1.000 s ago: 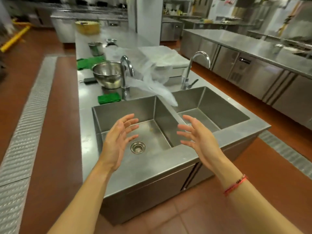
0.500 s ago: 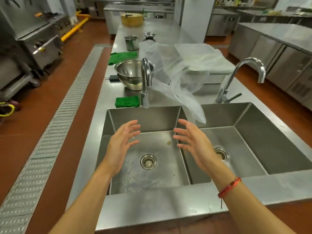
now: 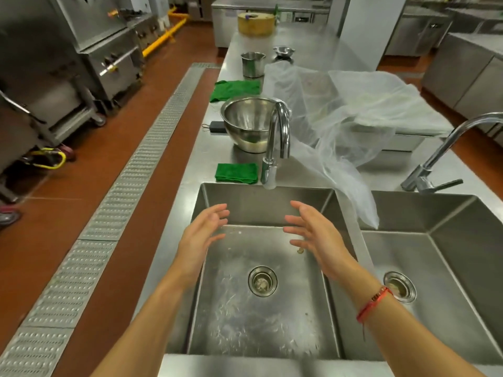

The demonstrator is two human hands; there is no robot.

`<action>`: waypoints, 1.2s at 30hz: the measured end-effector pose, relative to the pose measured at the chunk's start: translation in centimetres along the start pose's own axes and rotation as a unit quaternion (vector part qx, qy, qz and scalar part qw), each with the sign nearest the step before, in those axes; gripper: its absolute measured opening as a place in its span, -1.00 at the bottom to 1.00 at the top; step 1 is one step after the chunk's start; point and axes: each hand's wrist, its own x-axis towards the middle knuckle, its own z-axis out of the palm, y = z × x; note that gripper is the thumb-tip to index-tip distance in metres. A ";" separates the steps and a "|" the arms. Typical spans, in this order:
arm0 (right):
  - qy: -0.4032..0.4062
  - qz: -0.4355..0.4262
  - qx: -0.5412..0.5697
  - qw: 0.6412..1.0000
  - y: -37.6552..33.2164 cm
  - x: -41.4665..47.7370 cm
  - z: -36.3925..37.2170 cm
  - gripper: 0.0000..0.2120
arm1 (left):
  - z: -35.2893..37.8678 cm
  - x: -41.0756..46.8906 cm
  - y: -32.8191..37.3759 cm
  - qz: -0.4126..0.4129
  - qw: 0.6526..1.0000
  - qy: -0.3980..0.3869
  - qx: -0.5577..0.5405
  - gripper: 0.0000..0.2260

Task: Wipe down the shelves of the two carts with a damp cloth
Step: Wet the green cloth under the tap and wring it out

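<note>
Now the view sits closer over the sink than half a second ago, while both hands stay empty: left hand (image 3: 201, 235) and right hand (image 3: 315, 235), palms facing, fingers loosely spread, above the left basin (image 3: 245, 322). Beside it is the right basin (image 3: 449, 254), both of scuffed steel. Two curved chrome taps stand behind. On the steel tabletop (image 3: 206, 159) lie two cloths: a folded green cloth (image 3: 236, 173) just left of the near tap (image 3: 280, 137), and a crumpled green cloth (image 3: 234, 90) beyond the round steel bowl (image 3: 247, 123).

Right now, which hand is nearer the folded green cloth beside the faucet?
Left. The left hand hovers over the basin, short of the folded green cloth; the right hand is farther right.
</note>
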 end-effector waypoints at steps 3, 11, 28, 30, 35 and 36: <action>0.009 0.004 -0.013 1.000 0.1 1.5 1.3 -0.78 | -1.0 1.9 -0.4 0.006 1.000 -0.003 0.010 -0.53; -0.015 0.018 -0.046 0.999 1.3 6.2 3.8 -0.60 | -2.7 6.5 -2.7 -0.028 0.995 -0.009 0.091 -0.57; -0.108 -0.109 -0.516 0.843 5.8 26.4 8.1 -0.43 | -2.6 26.5 -12.7 0.051 0.836 -0.043 0.545 -0.45; -0.101 -0.127 -0.559 0.813 6.4 28.0 8.7 -0.43 | -2.8 28.4 -13.9 0.057 0.813 -0.038 0.578 -0.37; -0.073 -0.156 -0.633 0.754 7.7 30.9 10.0 -0.45 | -3.5 31.8 -16.2 0.059 0.749 -0.019 0.660 -0.29; -0.076 -0.157 -0.641 0.747 8.1 31.3 10.2 -0.43 | -3.7 32.0 -16.5 0.059 0.737 -0.013 0.673 -0.29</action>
